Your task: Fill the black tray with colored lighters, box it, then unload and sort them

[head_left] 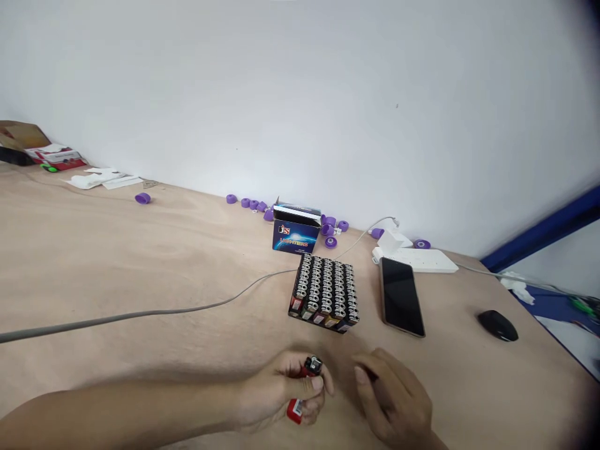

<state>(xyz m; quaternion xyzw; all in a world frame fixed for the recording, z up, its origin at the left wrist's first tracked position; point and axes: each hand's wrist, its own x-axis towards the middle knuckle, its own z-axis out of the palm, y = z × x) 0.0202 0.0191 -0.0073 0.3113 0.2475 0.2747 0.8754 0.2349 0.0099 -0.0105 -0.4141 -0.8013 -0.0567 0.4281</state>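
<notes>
My left hand comes in from the left and is shut on a red disposable lighter, whose metal top sticks out above my fingers and whose red base shows below them. My right hand is close beside it, fingers half curled, with a small dark shape between thumb and finger that I cannot make out. Beyond both hands stands a block of several rows of lighters, packed upright with their metal heads up, on the wooden table.
A "Lighters" box stands open behind the block, among several purple rings. A grey cable crosses the table. To the right lie a black phone, a white power strip and a black mouse. A white wall runs along the back.
</notes>
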